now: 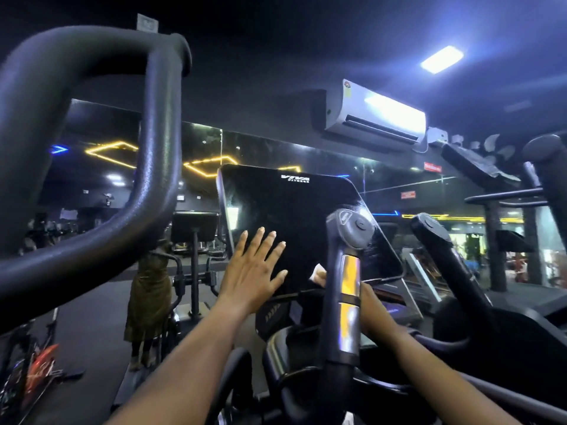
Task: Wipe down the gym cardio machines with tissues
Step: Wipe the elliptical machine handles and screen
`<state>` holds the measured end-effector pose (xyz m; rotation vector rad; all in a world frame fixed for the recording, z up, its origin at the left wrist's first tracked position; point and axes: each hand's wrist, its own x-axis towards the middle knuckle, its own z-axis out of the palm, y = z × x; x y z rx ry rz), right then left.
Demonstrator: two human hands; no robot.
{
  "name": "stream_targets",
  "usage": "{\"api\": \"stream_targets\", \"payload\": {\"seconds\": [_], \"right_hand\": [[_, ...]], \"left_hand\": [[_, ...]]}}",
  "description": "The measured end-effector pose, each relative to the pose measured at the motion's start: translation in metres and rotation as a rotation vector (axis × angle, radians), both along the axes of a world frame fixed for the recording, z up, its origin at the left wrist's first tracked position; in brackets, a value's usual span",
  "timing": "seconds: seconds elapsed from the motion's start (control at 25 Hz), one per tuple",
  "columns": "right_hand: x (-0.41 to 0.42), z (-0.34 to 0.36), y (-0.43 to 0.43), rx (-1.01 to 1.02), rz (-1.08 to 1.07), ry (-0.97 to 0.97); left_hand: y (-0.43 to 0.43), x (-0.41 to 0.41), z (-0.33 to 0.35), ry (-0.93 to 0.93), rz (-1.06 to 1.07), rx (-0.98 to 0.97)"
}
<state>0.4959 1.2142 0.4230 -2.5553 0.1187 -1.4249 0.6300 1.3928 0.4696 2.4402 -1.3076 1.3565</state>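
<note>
A cardio machine's black glossy console screen (294, 222) stands tilted in front of me. My left hand (253, 271) lies flat on its lower left part with straight, spread fingers. My right hand (372, 305) reaches behind the machine's upright handgrip (345, 289), which hides most of it. A white tissue (318, 273) shows at the screen's lower right, just left of that grip, where my right fingers are. The fingers on the tissue are too hidden to make out.
A thick black looped handlebar (92, 167) fills the left foreground. A second handgrip (445, 250) rises on the right. A mirror wall behind the console reflects a standing person (148, 302) and other machines. An air conditioner (374, 118) hangs high on the wall.
</note>
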Motion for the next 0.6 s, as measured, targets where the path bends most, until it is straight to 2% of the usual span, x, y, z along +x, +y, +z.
{"api": "stream_targets", "payload": {"seconds": [0.04,0.08,0.12,0.16,0.24,0.4,0.44,0.6], "right_hand": [[-0.017,0.007,0.018,-0.041,0.065,-0.065],[-0.018,0.005,0.018,-0.209,0.052,-0.12],[-0.019,0.005,0.008,-0.314,-0.044,-0.131],[-0.012,-0.001,-0.018,-0.359,-0.049,-0.122],[-0.003,-0.003,-0.049,-0.278,-0.019,-0.015],[-0.007,0.0,-0.081,0.068,-0.169,-0.075],[-0.007,0.002,-0.071,0.079,-0.14,-0.095],[-0.004,-0.003,-0.01,-0.198,0.065,-0.104]], "left_hand": [[-0.004,-0.003,0.001,-0.013,-0.03,0.005],[-0.007,-0.006,0.001,-0.012,-0.065,0.012],[-0.01,-0.009,0.001,-0.004,-0.095,0.022],[-0.014,-0.011,0.0,0.005,-0.108,0.041],[-0.021,-0.009,-0.004,0.02,-0.096,0.076],[-0.024,-0.004,-0.011,0.021,-0.05,0.116],[-0.024,-0.005,-0.011,0.019,-0.042,0.12],[-0.024,-0.005,-0.01,0.018,-0.043,0.128]]}}
